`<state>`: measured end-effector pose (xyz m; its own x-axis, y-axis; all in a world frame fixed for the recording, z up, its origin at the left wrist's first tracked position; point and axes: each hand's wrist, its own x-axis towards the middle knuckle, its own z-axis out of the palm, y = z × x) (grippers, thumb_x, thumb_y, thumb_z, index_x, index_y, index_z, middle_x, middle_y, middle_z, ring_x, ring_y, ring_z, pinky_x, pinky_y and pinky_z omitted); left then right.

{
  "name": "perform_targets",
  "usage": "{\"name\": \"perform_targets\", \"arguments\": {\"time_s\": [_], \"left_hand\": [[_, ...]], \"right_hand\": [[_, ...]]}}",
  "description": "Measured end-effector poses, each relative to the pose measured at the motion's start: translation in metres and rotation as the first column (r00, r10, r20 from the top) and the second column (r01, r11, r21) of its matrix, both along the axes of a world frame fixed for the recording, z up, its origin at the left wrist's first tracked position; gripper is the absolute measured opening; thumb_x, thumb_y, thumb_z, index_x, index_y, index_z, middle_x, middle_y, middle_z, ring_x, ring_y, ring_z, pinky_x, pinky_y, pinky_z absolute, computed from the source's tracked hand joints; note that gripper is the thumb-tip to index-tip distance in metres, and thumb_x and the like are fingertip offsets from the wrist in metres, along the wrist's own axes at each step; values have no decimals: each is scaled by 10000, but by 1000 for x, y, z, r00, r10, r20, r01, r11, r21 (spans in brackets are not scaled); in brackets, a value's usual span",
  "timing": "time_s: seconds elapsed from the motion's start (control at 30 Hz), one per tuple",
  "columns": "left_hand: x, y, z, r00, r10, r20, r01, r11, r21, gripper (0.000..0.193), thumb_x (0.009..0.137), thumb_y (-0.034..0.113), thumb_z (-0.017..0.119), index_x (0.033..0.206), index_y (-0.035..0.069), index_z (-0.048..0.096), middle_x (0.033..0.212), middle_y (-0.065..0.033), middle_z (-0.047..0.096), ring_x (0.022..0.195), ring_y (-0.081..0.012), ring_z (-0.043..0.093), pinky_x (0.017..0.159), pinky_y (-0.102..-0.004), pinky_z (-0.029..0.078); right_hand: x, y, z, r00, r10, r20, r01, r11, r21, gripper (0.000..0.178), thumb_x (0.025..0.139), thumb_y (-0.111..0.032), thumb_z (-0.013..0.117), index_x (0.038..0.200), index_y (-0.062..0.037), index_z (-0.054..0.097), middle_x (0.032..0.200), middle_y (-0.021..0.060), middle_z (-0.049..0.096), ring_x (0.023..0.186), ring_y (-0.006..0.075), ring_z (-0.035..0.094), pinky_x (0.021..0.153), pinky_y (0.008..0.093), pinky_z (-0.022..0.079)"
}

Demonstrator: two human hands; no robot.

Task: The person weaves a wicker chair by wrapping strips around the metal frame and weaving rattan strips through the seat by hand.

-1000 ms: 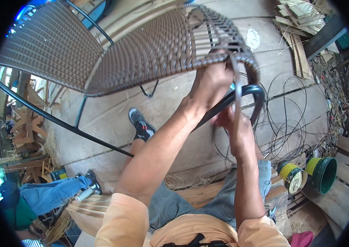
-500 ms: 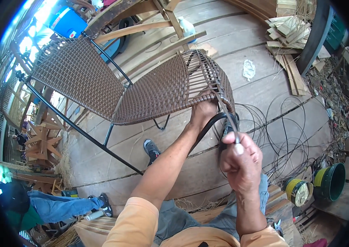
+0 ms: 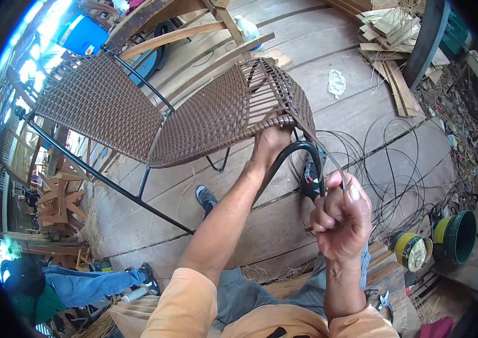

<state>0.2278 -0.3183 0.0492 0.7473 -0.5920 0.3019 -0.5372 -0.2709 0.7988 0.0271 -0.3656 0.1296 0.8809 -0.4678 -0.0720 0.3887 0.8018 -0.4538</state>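
Observation:
A brown woven chair with a black metal frame lies before me, its seat front partly open, with bare parallel strips. My left hand reaches under the seat's near front edge; its fingers are mostly hidden by the rim and strips. My right hand is closed, pinching a long brown weaving strip between thumb and forefinger. From the seat corner the strip runs down to that hand, passing over the curved black frame tube. The right hand is to the right of this tube, near its lower end.
Loose coils of strip spread on the plank floor at right. Two dark buckets with yellow bands stand beyond them. Wood offcuts are piled far right. Another person's jeans-clad leg shows at lower left.
My right hand has moved rightward, away from the seat, drawing a longer stretch of strip out. My left hand stays under the edge. The whole view has shifted slightly.

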Motion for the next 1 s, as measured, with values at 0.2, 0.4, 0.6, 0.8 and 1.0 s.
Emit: {"name": "perform_targets", "arguments": {"time_s": [0.2, 0.4, 0.6, 0.8, 1.0], "left_hand": [[-17, 18, 33, 881, -128, -455, 112, 992, -63, 178, 880, 146, 506, 998, 24, 561, 702, -9, 563, 595, -70, 494, 572, -238, 433], [-24, 33, 31, 776, -210, -595, 79, 968, -239, 248, 885, 219, 557, 1007, 5, 586, 793, -12, 592, 647, -90, 529, 603, -210, 445], [-43, 53, 75, 881, -11, 473, 41, 998, -52, 156, 794, 64, 610, 949, 46, 607, 831, -87, 628, 718, -227, 616, 633, -293, 488], [-19, 38, 103, 620, -264, 739, 85, 959, 271, 178, 815, 50, 497, 984, 15, 542, 884, -112, 515, 781, -268, 533, 672, -341, 471], [-13, 38, 91, 577, -248, 778, 105, 968, 230, 227, 803, 77, 545, 1024, 26, 544, 873, -121, 530, 801, -273, 560, 690, -338, 482]], "right_hand": [[2, -11, -9, 1000, -27, -1, 27, 1000, -10, 287, 894, -228, 471, 986, 43, 473, 541, -44, 290, 432, 39, 234, 388, 188, 217], [13, -40, -15, 989, -147, 12, 147, 985, -88, 306, 924, -263, 417, 971, 31, 485, 536, -55, 290, 418, 44, 255, 369, 188, 211], [12, -47, -21, 992, -122, -41, 115, 983, -145, 287, 938, -263, 415, 979, 14, 477, 536, -64, 283, 425, 46, 234, 378, 191, 203], [7, -49, -21, 994, -112, 11, 111, 951, -288, 287, 946, -226, 401, 1044, 35, 469, 556, -48, 305, 438, 45, 253, 379, 187, 232], [11, -39, -24, 997, -67, -47, 39, 894, -446, 412, 965, -325, 343, 1095, 41, 481, 609, -22, 323, 540, 90, 313, 522, 239, 314]]}}
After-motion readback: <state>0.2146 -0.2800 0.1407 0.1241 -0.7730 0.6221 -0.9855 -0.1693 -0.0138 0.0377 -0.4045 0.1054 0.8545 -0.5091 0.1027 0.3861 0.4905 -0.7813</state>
